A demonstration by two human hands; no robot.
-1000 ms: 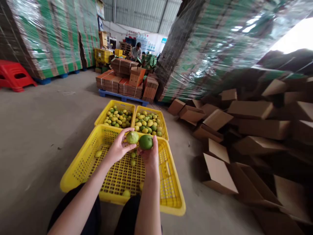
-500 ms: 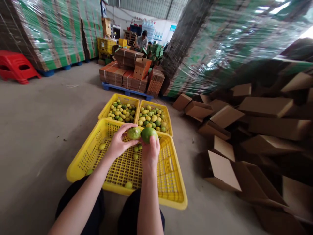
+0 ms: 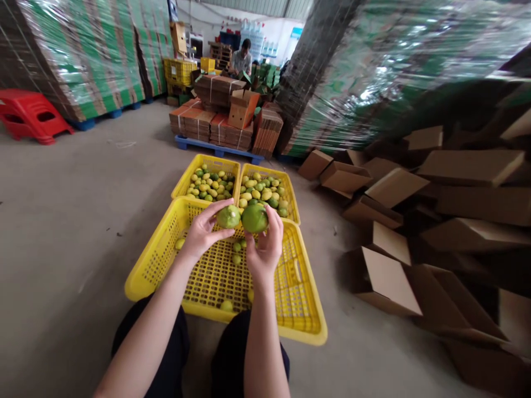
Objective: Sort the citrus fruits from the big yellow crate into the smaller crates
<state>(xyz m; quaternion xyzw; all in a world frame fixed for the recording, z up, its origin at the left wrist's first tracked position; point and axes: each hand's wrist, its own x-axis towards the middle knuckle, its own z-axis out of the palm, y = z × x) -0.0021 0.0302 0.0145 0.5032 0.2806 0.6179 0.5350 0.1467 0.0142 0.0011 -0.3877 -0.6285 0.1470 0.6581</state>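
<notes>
My left hand (image 3: 204,232) is closed around a green lemon (image 3: 228,216), thumb below and fingers above. Beside it, my right hand (image 3: 265,249) grips a darker green lemon (image 3: 254,218) between thumb and fingers. The two fruits are side by side, almost touching. Below them stands a large yellow plastic crate (image 3: 153,254) with a perforated floor, holding several loose lemons (image 3: 236,258). Behind it, a left yellow crate (image 3: 185,171) and a right yellow crate (image 3: 292,193) are filled with green and yellow lemons.
Opened cardboard boxes (image 3: 390,276) lie heaped at the right. Flattened cartons (image 3: 194,122) sit on a blue pallet (image 3: 199,145) ahead. Wrapped stacks (image 3: 95,55) rise on both sides, and a red stool (image 3: 35,116) stands far left. Another person (image 3: 241,58) is at the back.
My right hand has turned its lemon and now holds it with the fingers round its right side. The left hand's lemon has turned slightly. The whole view has shifted a little.
</notes>
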